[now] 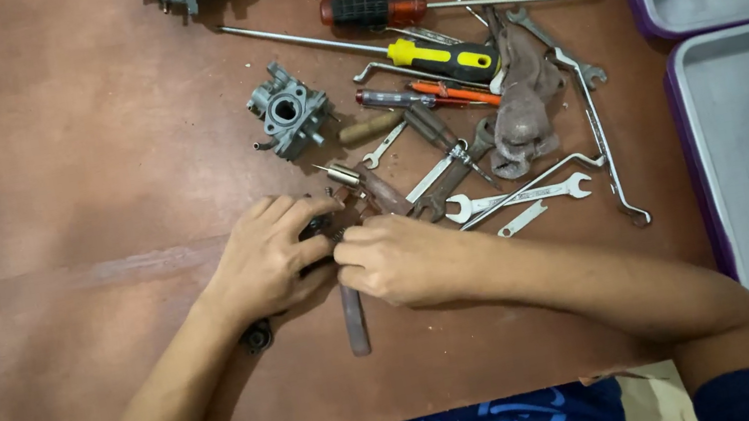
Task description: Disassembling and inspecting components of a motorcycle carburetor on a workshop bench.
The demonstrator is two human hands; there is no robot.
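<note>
Brown surface (87, 188) cluttered with tools. I'm seeing left hand (266, 259) and right hand (403, 258) meeting, fingers pinching small metal part (343, 220) between them; carburetor body (290, 111) sitting apart, assembly looking unfinished.

a repair workshop: screwdrivers (444, 52), wrenches (519, 197), a carburetor (290, 111) on brown board (95, 237)
</note>
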